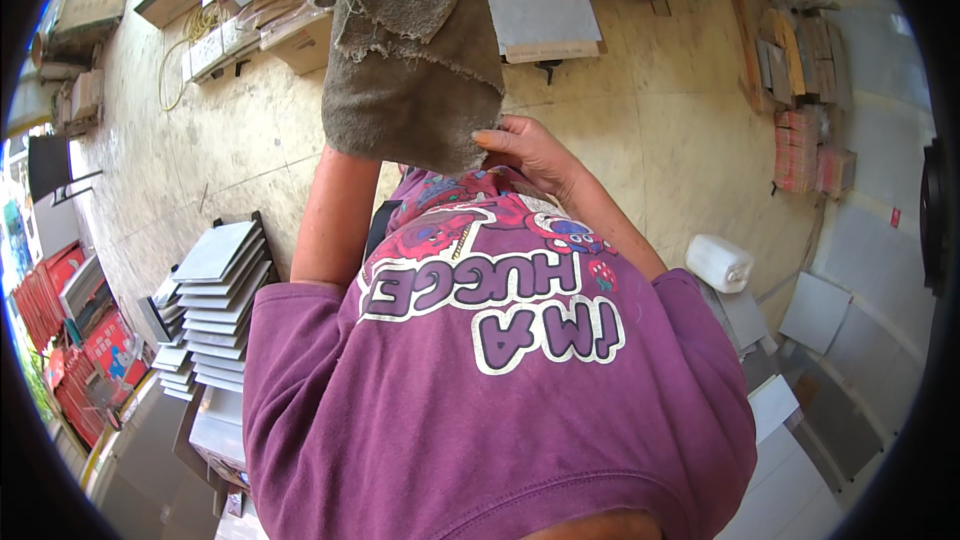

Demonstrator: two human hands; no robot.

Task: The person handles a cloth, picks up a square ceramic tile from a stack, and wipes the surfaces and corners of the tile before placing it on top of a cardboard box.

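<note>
There is a single view, from a fisheye camera worn on the person's head, looking steeply down along the body. It sits very near the purple shirt (500,390), which fills the lower middle of the frame. Above the shirt in the picture the cloth (415,50) hangs close to the lens, held up in front of it. Beyond the shirt, the floor (640,120) lies farther off and curves toward the dark rim. Left of the shirt a tile stack (215,300) is seen from above; right of it stands a white canister (720,262).
</note>
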